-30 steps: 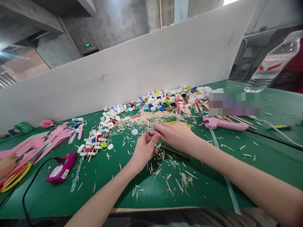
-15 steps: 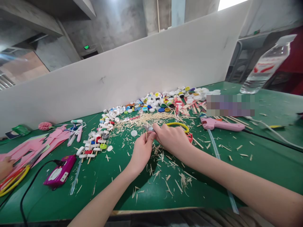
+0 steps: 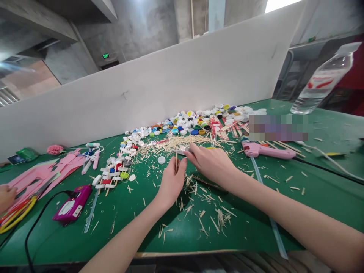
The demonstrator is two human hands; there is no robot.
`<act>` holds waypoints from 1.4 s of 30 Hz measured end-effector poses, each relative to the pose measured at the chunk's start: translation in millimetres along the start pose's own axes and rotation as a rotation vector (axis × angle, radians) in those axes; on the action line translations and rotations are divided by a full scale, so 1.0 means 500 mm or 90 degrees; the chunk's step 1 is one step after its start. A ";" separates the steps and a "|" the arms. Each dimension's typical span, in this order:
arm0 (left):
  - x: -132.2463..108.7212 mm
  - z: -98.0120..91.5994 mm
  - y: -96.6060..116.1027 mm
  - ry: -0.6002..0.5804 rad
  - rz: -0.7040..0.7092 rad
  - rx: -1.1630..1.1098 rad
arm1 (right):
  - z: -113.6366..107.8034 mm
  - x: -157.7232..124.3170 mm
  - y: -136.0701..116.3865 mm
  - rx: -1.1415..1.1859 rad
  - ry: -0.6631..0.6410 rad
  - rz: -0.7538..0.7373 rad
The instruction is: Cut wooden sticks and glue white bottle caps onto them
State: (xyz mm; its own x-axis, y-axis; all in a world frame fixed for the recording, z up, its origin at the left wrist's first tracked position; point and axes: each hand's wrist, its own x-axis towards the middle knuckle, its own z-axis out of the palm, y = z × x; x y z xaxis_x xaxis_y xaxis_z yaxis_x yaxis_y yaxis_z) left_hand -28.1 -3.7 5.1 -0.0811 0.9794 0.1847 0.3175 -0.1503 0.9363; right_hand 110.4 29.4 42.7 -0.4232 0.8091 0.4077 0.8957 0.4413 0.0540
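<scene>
Between the thumb and fingers of my left hand [image 3: 171, 182] a short wooden stick [image 3: 176, 161] stands nearly upright. My right hand [image 3: 210, 163] is closed on scissors, whose metal blades [image 3: 183, 150] point left and lie beside the tip of the stick. Most of the yellow scissor handle is hidden behind my right hand. Pale wood shavings [image 3: 182, 143] are heaped behind both hands, and more are scattered below them on the green table [image 3: 244, 235].
Bottle caps [image 3: 184, 123] lie along the white partition [image 3: 142, 87]. At right are a pink glue gun [image 3: 269, 151] and a water bottle [image 3: 321, 81]. A purple device [image 3: 72, 204], pink paper [image 3: 31, 176], yellow-handled scissors [image 3: 21, 218] and another person's hand [image 3: 7, 199] are at left.
The blades have turned and moved slightly away from my left fingers, and more of the stick shows. The yellow handle is now mostly covered by my right hand.
</scene>
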 end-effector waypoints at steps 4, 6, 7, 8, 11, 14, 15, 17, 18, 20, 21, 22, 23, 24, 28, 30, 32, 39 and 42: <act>-0.004 0.005 0.001 -0.020 0.004 -0.033 | 0.003 0.000 0.007 0.043 -0.036 -0.083; -0.004 0.006 0.002 -0.021 0.006 -0.038 | 0.003 0.000 0.010 0.053 -0.057 -0.115; -0.003 0.005 0.002 -0.024 0.008 -0.036 | 0.002 -0.001 0.010 0.053 -0.066 -0.125; -0.002 0.004 0.003 -0.027 0.013 -0.031 | 0.001 -0.002 0.010 0.047 -0.072 -0.129; 0.004 -0.002 0.004 -0.027 0.034 0.011 | -0.004 -0.004 0.002 0.004 -0.070 -0.084; 0.009 -0.010 0.005 -0.012 0.035 0.065 | -0.006 -0.007 -0.013 -0.037 -0.058 -0.028; 0.010 -0.012 0.005 -0.011 0.028 0.075 | -0.005 -0.008 -0.018 -0.045 -0.055 -0.016; 0.011 -0.014 0.004 -0.013 0.013 0.085 | -0.002 -0.012 -0.028 -0.056 -0.047 0.006; 0.011 -0.014 0.004 -0.013 0.008 0.090 | -0.001 -0.014 -0.033 -0.060 -0.043 0.016; 0.010 -0.013 0.002 -0.010 0.002 0.101 | 0.003 -0.017 -0.039 -0.069 -0.038 0.031; 0.010 -0.011 0.002 -0.009 0.001 0.106 | 0.004 -0.019 -0.041 -0.074 -0.038 0.038; 0.010 -0.010 0.001 -0.007 0.003 0.111 | 0.005 -0.020 -0.043 -0.078 -0.037 0.046; 0.009 -0.009 0.002 -0.005 0.007 0.115 | 0.005 -0.021 -0.044 -0.082 -0.036 0.052; 0.008 -0.008 0.002 -0.003 0.012 0.120 | 0.005 -0.021 -0.044 -0.085 -0.036 0.058; 0.007 -0.007 0.006 0.006 0.023 0.126 | 0.004 -0.023 -0.047 -0.087 -0.046 0.075; 0.008 -0.008 0.007 0.008 0.021 0.121 | 0.007 -0.025 -0.050 -0.090 -0.048 0.078; 0.008 -0.008 0.006 0.009 0.018 0.120 | 0.011 -0.025 -0.051 -0.092 -0.046 0.076; 0.001 0.003 -0.002 0.035 0.055 0.195 | 0.008 -0.001 -0.016 -0.086 -0.034 0.161; 0.003 0.001 0.002 0.034 0.061 0.184 | 0.001 0.009 0.010 -0.090 -0.014 0.188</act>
State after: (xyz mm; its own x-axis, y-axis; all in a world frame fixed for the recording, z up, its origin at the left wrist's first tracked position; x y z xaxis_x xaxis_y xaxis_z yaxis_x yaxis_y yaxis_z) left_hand -27.2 -2.5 6.2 -0.0852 0.9529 0.2910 0.5816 -0.1896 0.7911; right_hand 112.7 35.4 44.3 -0.1431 0.9034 0.4043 0.9897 0.1283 0.0634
